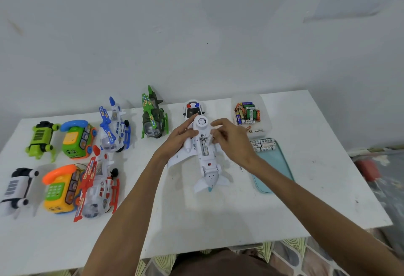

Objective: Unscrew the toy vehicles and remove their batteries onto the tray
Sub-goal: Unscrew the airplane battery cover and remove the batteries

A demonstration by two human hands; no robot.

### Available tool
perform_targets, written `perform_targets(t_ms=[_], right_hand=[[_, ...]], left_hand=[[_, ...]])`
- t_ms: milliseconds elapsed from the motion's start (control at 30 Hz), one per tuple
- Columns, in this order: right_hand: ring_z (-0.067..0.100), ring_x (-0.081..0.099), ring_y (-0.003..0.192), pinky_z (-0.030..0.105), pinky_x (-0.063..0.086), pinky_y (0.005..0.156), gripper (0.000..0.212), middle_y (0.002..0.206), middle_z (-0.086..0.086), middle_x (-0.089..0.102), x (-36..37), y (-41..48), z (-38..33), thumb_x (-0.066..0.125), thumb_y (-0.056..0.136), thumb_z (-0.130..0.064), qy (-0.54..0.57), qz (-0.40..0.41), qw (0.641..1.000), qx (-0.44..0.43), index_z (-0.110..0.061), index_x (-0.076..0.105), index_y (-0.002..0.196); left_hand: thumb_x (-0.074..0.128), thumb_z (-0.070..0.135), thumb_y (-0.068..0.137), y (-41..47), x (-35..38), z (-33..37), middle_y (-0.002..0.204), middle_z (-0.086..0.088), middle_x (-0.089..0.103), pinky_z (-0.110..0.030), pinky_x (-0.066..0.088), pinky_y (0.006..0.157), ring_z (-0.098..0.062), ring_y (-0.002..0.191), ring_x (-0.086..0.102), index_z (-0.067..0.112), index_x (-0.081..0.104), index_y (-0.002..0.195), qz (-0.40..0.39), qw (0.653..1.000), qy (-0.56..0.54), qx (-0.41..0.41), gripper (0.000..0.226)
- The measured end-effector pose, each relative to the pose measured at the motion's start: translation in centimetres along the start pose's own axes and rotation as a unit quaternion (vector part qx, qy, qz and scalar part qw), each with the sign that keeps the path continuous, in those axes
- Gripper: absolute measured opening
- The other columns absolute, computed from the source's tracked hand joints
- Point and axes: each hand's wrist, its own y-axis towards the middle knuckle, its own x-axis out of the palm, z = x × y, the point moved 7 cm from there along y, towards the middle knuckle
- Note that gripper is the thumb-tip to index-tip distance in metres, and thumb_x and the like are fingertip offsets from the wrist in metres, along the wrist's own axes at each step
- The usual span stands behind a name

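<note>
A white toy airplane (205, 166) lies belly-up in the middle of the white table (218, 214), its battery compartment (204, 147) uncovered with batteries showing inside. My left hand (181, 138) grips the plane's left side near the nose. My right hand (229, 140) pinches the small white battery cover (211, 139) at the compartment's right edge. Several white batteries (263, 145) lie at the far end of the teal tray (273, 170), just right of my right hand.
A clear plastic box (251, 113) of mixed batteries stands behind the tray. A police car (193, 109) sits behind the plane. Toy helicopters (153, 118), phone cars (76, 140) and other vehicles fill the table's left half. A small screw (241, 169) lies by the tray.
</note>
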Motion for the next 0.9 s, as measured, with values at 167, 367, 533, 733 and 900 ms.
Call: perform_targets(t_ms=[167, 367, 533, 733, 900], right_hand=[[0.007, 0.068, 0.072, 0.028, 0.057, 0.069, 0.011, 0.078, -0.005, 0.071, 0.6, -1.3, 0.3, 0.068, 0.096, -0.020, 0.000, 0.081, 0.997, -0.007, -0.010, 0.065, 0.097], [0.008, 0.062, 0.068, 0.041, 0.054, 0.072, 0.013, 0.078, -0.011, 0.070, 2.0, -1.9, 0.2, 0.066, 0.097, -0.028, -0.050, 0.079, 0.994, -0.048, -0.018, 0.063, 0.091], [0.011, 0.056, 0.079, 0.040, 0.052, 0.077, 0.012, 0.084, -0.007, 0.065, 2.5, -2.3, -0.1, 0.066, 0.095, -0.025, -0.115, 0.033, 0.990, -0.074, -0.016, 0.065, 0.103], [0.008, 0.066, 0.078, 0.030, 0.057, 0.076, 0.014, 0.089, -0.007, 0.073, 1.6, -1.6, 0.7, 0.075, 0.089, -0.016, -0.054, 0.030, 0.998, -0.032, -0.013, 0.068, 0.101], [0.001, 0.066, 0.074, 0.011, 0.050, 0.071, 0.013, 0.085, -0.005, 0.075, 1.4, -1.2, 0.8, 0.079, 0.087, -0.022, -0.043, 0.013, 0.999, -0.028, -0.014, 0.071, 0.095]], left_hand=[[0.057, 0.010, 0.102, 0.1, 0.0, -0.1, 0.137, 0.018, 0.065, -0.041, 0.035, 0.121, -0.009, 0.132, 0.056, 0.035, 0.046, 0.153, 0.001, 1.000, -0.007, -0.003, 0.058], [0.058, 0.012, 0.102, 0.3, 0.1, -0.5, 0.133, 0.009, 0.069, -0.043, 0.036, 0.121, -0.019, 0.133, 0.057, 0.037, 0.047, 0.152, -0.003, 1.000, -0.012, -0.010, 0.057], [0.058, 0.011, 0.102, 0.5, 0.3, -0.7, 0.139, 0.009, 0.065, -0.046, 0.038, 0.119, -0.018, 0.130, 0.060, 0.036, 0.048, 0.152, -0.008, 1.000, -0.013, -0.013, 0.057], [0.057, 0.010, 0.101, 0.6, 0.8, 0.0, 0.140, 0.015, 0.063, -0.035, 0.041, 0.115, -0.013, 0.130, 0.059, 0.038, 0.048, 0.150, -0.016, 1.000, -0.008, -0.001, 0.057], [0.057, 0.009, 0.102, 0.7, 1.1, 0.0, 0.137, 0.018, 0.064, -0.026, 0.044, 0.107, -0.008, 0.129, 0.059, 0.036, 0.047, 0.151, -0.023, 1.000, -0.002, -0.006, 0.057]])
